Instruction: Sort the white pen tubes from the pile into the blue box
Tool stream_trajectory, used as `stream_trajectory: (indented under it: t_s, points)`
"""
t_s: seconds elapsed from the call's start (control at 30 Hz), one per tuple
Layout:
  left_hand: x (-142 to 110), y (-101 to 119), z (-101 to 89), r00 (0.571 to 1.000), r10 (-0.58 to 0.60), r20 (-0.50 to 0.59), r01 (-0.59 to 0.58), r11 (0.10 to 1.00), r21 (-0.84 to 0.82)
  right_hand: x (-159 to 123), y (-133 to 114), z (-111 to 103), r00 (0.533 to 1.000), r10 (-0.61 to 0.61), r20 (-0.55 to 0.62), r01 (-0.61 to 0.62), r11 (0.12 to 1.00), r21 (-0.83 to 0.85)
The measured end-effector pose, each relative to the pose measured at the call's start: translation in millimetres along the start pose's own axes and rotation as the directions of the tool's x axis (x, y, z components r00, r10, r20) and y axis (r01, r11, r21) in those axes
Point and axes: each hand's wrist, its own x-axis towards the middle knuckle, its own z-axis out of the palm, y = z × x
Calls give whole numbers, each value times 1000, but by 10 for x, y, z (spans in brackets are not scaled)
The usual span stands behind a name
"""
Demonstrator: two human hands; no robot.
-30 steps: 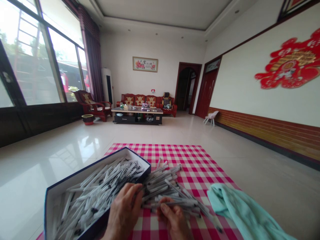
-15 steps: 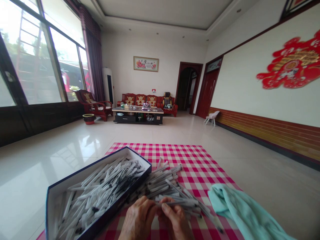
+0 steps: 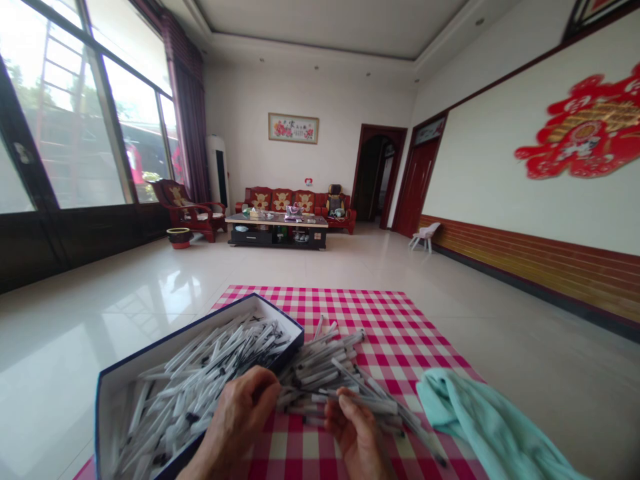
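Observation:
My left hand (image 3: 247, 405) is closed in a pinch beside the right wall of the long box (image 3: 97, 413). Whatever its fingertips hold is hidden. My right hand (image 3: 357, 433) has its thumb and fingers around a slim pale pen (image 3: 327, 394), its end pointing left toward the other hand. Just beyond both hands lies a loose pile of pens (image 3: 320, 373), whitish barrels with dark tips. Many similar pens (image 3: 210, 373) lie jumbled inside the blue-edged box.
A pink and white checked cloth (image 3: 390, 320) covers the surface under the box and pile. To the right lies a crumpled mint-green cloth (image 3: 480, 413). Farther off, across the tiled floor, are a low table (image 3: 277, 223), a red wooden sofa (image 3: 350, 223) and a small chair (image 3: 425, 233).
My hands have come apart. The left one has moved left and slightly up toward the box, while the right one stays near the pile, its fingers a little looser.

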Motion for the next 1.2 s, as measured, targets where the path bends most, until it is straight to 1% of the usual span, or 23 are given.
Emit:
stream_trajectory:
  t_s: [0.07, 0.13, 0.2, 0.27, 0.33, 0.4, 0.43, 0.53, 0.6, 0.67, 0.73, 0.8, 0.83, 0.87, 0.93, 1.0, 1.07, 1.13, 1.2]
  points:
    - [33, -101, -165, 996, -54, -77, 57, 998, 31, 4, -10, 1, 1000, -15, -6, 16, 1000, 17]
    - [61, -222, -298, 970, -119, -210, 137, 988, 71, 11, -8, -6, 1000, -18, 20, 18, 1000, 1]
    - [80, -331, -379, 922, -182, -343, 239, 962, 132, 17, 5, -18, 998, -20, 55, 22, 999, -31]
    - [89, -411, -405, 875, -225, -429, 342, 914, 220, 23, 23, -29, 997, -18, 81, 24, 997, -70]
    - [86, -462, -391, 852, -248, -460, 419, 851, 317, 24, 41, -33, 995, -7, 102, 19, 994, -111]
    - [74, -493, -365, 847, -255, -467, 458, 796, 396, 17, 52, -22, 992, 4, 125, 16, 988, -156]
    - [66, -502, -355, 850, -243, -467, 458, 778, 430, 10, 54, -11, 991, 5, 134, 19, 984, -176]
    - [51, -492, -331, 872, -132, -471, 388, 774, 501, -24, 47, 33, 986, 5, 165, 33, 974, -225]
    - [52, -436, -298, 882, -50, -469, 303, 821, 483, -52, 38, 59, 978, 18, 207, 36, 966, -257]
    - [56, -341, -219, 896, -14, -444, 206, 898, 388, -78, 37, 74, 967, 37, 254, 40, 956, -292]
    - [49, -229, -84, 927, 10, -376, 90, 965, 248, -100, 45, 78, 961, 47, 273, 49, 941, -334]
    - [23, -132, 91, 955, 77, -286, -41, 991, 128, -120, 57, 74, 959, 67, 276, 49, 919, -392]
    - [3, -96, 182, 959, 134, -248, -112, 989, 100, -130, 58, 72, 957, 83, 277, 45, 903, -426]
    - [-19, -71, 268, 953, 208, -220, -189, 977, 102, -141, 54, 71, 955, 99, 281, 45, 885, -463]
    - [-63, -51, 409, 924, 354, -142, -332, 930, 157, -167, 28, 76, 943, 133, 304, 53, 845, -532]
    - [-94, -60, 497, 898, 437, -59, -417, 885, 207, -195, -18, 88, 925, 147, 350, 97, 799, -593]
    - [-107, -86, 537, 891, 454, -15, -440, 870, 221, -217, -64, 101, 900, 149, 409, 158, 764, -626]
    - [-107, -120, 546, 894, 448, -26, -433, 876, 211, -222, -91, 103, 879, 164, 448, 187, 745, -640]
    - [-102, -153, 544, 894, 446, -51, -430, 883, 187, -206, -98, 94, 873, 196, 446, 167, 740, -652]
